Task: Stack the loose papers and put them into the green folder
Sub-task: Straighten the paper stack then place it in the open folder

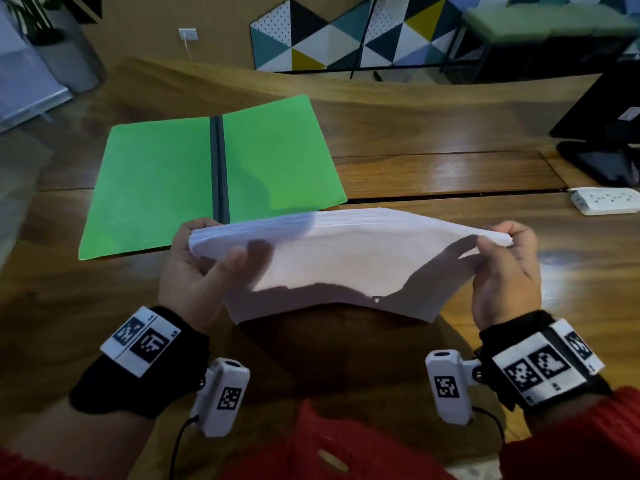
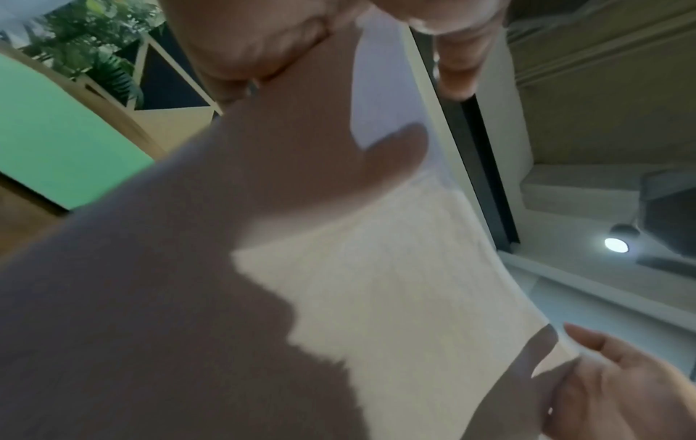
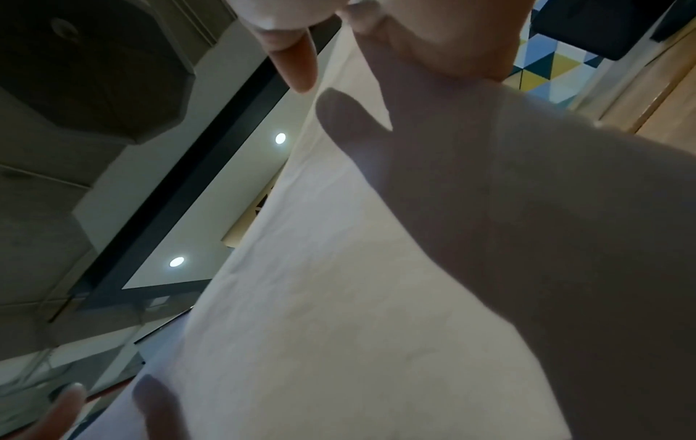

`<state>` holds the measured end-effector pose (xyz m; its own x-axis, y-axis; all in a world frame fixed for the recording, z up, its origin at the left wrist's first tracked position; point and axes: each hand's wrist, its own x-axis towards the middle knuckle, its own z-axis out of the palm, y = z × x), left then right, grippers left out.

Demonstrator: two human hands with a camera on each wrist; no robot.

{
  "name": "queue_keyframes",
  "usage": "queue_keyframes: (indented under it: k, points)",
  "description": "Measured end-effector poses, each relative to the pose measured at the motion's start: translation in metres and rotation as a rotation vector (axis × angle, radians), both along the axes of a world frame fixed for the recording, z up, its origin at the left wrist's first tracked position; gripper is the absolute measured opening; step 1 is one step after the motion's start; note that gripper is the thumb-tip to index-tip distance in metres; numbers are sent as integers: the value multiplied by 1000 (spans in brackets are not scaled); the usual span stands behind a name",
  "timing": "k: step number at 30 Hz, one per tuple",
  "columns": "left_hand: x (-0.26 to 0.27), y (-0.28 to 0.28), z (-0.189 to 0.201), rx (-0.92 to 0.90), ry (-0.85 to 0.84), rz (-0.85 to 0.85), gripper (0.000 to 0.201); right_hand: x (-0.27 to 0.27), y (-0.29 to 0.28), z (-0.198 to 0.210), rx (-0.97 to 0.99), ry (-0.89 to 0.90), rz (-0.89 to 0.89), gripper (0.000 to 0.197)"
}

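On the wooden surface [image 1: 433, 174], the green folder [image 1: 156, 181] is laid open; the white paper stack [image 1: 332, 258] is gripped by left hand [image 1: 197, 271] and right hand [image 1: 505, 271] fingers.

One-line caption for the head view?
Both hands hold a white paper stack above the wooden table, near the open green folder.

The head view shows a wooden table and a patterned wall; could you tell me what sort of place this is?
Probably an office or meeting room. A long wooden table carries a white power strip and the base of a dark monitor, and colourful triangle-patterned pegboard panels lean along the far wall.
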<state>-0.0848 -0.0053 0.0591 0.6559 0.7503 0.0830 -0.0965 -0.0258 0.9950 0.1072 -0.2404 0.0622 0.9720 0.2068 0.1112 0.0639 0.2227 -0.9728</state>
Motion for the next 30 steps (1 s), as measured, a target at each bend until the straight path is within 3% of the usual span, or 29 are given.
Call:
queue_keyframes:
  k: [2, 5, 11, 13, 16, 17, 20, 22, 24, 26, 28, 30]
  points:
    - [6, 4, -4, -60, 3, 99, 62, 0, 4, 0, -3, 10, -44, 10]
    - [14, 6, -4, -190, 24, 259, 29, 3, 6, -2, -43, 15, -144, 14]
    - [10, 2, 5, -129, 16, 175, 26, 10, 10, -7, -132, 9, -233, 21]
    - [6, 1, 4, -52, 38, 71, 38, 10, 11, -4, -152, 7, -238, 19]
    - [2, -6, 2, 56, 98, 67, 28, 8, 11, 1, -169, -45, -216, 13]
    - [4, -10, 4, 89, 118, 83, 28, 6, 9, 4, -239, -119, -223, 16]
    - [5, -13, 8, 169, 95, 45, 24, -4, 4, 17, -675, -604, -269, 62]
    - [7, -13, 13, 181, 44, 12, 18, -14, 8, 29, -902, -940, -123, 73]
    - [9, -14, 17, 192, -11, -17, 18, -22, 18, 38, -1044, -1098, 76, 64]
    - [13, -15, 25, 238, -40, -45, 25, -24, 26, 44, -1136, -1128, 232, 46]
    - [15, -16, 34, 325, -43, -80, 18, -21, 29, 48, -1141, -1131, 291, 29]
    - [17, -14, 44, 383, -43, -106, 15, -14, 27, 50, -1077, -1085, 301, 28]
